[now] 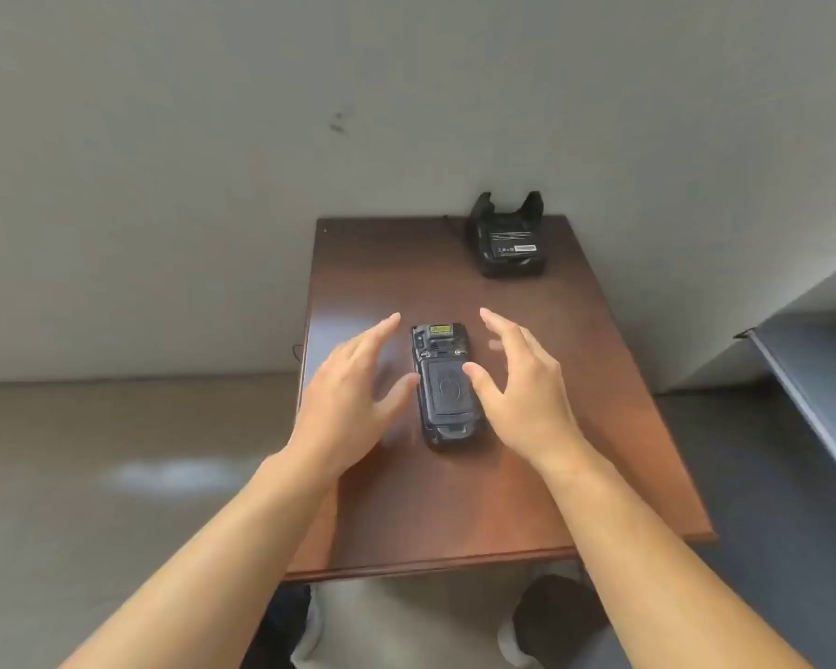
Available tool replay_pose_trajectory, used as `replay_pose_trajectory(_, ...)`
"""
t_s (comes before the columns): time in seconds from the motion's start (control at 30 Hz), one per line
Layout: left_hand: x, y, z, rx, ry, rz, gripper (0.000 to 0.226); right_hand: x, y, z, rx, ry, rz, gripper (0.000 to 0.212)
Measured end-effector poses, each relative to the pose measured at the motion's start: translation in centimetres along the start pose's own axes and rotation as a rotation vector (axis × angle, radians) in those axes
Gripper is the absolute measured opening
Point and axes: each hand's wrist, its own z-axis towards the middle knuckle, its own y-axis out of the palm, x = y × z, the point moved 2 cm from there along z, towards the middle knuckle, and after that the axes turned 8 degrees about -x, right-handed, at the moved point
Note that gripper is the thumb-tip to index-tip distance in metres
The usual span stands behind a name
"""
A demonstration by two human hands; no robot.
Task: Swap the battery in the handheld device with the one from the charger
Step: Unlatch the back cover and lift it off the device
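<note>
One black rugged handheld device [445,386] lies back-up mid brown wooden tabletop [527,499], long axis 12–6, yellow-labelled scanner end at 12. One black charging cradle [507,241] at 1 o'clock, holding one black battery [511,240]; white label text unreadable. Left hand [353,393] and right hand [522,393] spread wide, flanking the device, gripping nothing.

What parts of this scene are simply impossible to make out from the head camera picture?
- Front of the black handheld device: it lies face down on the brown wooden table.
- Battery inside it: hidden by the rear cover.
- Label text on the black battery in the black charger cradle: too small.
- Whether the left hand and right hand touch the device: unclear.
</note>
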Motion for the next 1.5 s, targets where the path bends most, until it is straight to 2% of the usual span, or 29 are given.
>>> replay_pose_trajectory(0.07,-0.7,0.9,1.3,0.024,0.046,-0.112,0.06,1.4,0.5,0.9,0.011,0.018,0.051,0.059)
replay_pose_trajectory(0.23,-2.3,1.8,4.2,0.009,0.184,-0.188,0.054,3.1,1.2,2.5,-0.037,-0.028,0.055,0.052)
replay_pose_trajectory(0.43,-2.3,2.3,6.8,-0.154,0.239,-0.136,0.038,4.2,-0.8,5.4,-0.24,-0.112,0.016,0.039)
replay_pose_trajectory(0.57,-2.8,2.0,7.4,-0.203,0.241,-0.199,0.038,4.9,-0.9,6.1,-0.278,-0.142,0.078,0.037)
replay_pose_trajectory(0.77,-3.3,1.9,7.5,-0.209,0.238,-0.214,0.039,5.2,-0.4,6.2,-0.228,-0.177,0.157,0.038)
replay_pose_trajectory(0.97,-3.3,1.9,7.6,-0.212,0.213,-0.238,0.039,5.1,-0.1,6.5,-0.195,-0.21,0.139,0.031)
replay_pose_trajectory(1.17,-3.3,1.8,7.7,-0.205,0.219,-0.218,0.039,5.4,0.3,6.6,-0.14,-0.247,0.104,0.017)
replay_pose_trajectory(1.33,-3.2,1.6,7.8,-0.204,0.219,-0.219,0.039,5.2,0.7,6.7,-0.104,-0.236,0.097,0.011)
replay_pose_trajectory(1.5,-3.0,1.8,8.0,-0.205,0.214,-0.25,0.039,5.2,0.1,7.0,-0.184,-0.132,0.153,0.009)
